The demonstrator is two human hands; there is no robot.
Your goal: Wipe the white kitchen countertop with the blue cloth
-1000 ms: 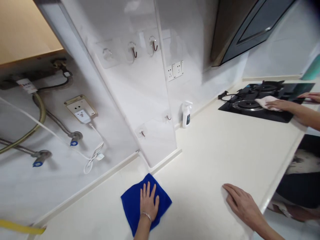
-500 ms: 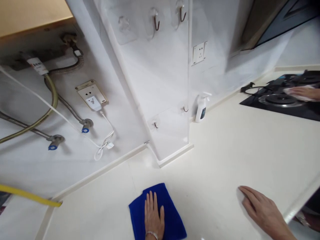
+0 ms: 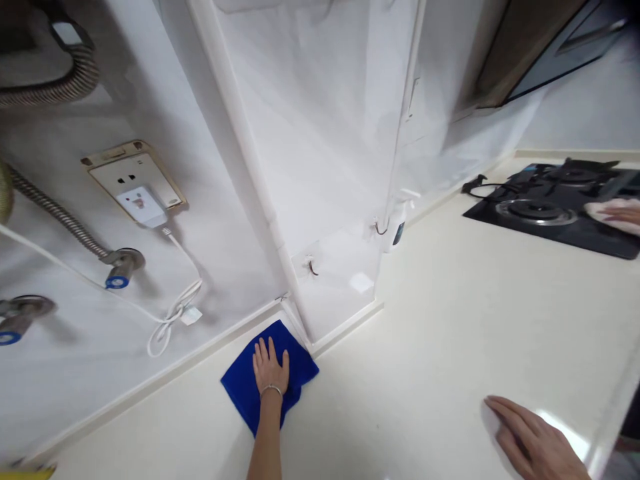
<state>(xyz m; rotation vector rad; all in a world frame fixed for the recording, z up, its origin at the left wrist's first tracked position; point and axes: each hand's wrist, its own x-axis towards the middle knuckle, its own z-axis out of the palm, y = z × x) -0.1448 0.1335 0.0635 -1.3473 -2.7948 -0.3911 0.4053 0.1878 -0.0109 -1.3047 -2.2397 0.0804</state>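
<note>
The left hand [image 3: 271, 370] lies flat on a blue cloth [image 3: 245, 383], its fingers stretched out straight and slightly apart, with none curled around the fabric. The palm-down pose seems meant to press the cloth against the table [image 3: 450, 313] and steer it as one flat piece, rather than pinch it. The cloth is on the white table in the inner corner, where the wall meets the jutting pillar [image 3: 330, 153]; its far edge is close to the raised trim, though whether they touch is hard to say.

The right hand [image 3: 543, 447] holds nothing. Its fingers are loosely bent and close together, and it appears to rest on the table near the front edge (probably to take some of the person's weight while the other arm reaches in).

A white spray bottle [image 3: 397, 225] stands upright against the wall beyond the pillar, partly hidden by the pillar's edge; its place there looks chosen to keep it out of the way. What is inside does not show. Farther right, another person's hand [image 3: 627, 213] rests on a pale cloth [image 3: 597, 210] over the black stove [image 3: 537, 212].
</note>
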